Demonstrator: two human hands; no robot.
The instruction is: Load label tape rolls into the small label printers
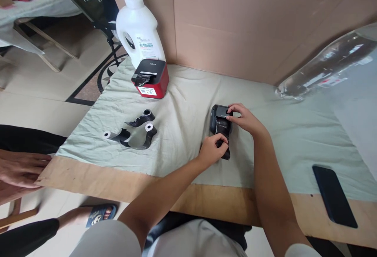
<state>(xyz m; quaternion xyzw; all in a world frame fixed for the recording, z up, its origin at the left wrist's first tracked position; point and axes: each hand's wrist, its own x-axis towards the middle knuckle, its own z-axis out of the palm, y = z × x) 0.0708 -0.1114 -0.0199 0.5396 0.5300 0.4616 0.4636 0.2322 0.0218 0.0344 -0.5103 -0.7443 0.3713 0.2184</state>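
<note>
A small black printer [222, 111] sits on the cloth in front of me, with a black glossy strip [222, 126] running out of it toward me. My left hand [212, 149] pinches that strip near its lower end, just below the printer. At the printer's upper right side, my right hand [244, 119] grips its edge between thumb and fingers. What lies under the fingertips is partly hidden. Left of my hands lie loose black paper rolls: one roll [149, 114] at the back, one roll [150, 128] in front of it and one roll [108, 135] farther left.
A red and black printer [160, 87] stands back left, before a white detergent bottle [147, 27]. A phone [334, 196] lies near the right front edge. Clear plastic wrap [326, 66] leans at the back right against a cardboard wall [235, 25]. Another person's hand [25, 168] rests by the left corner.
</note>
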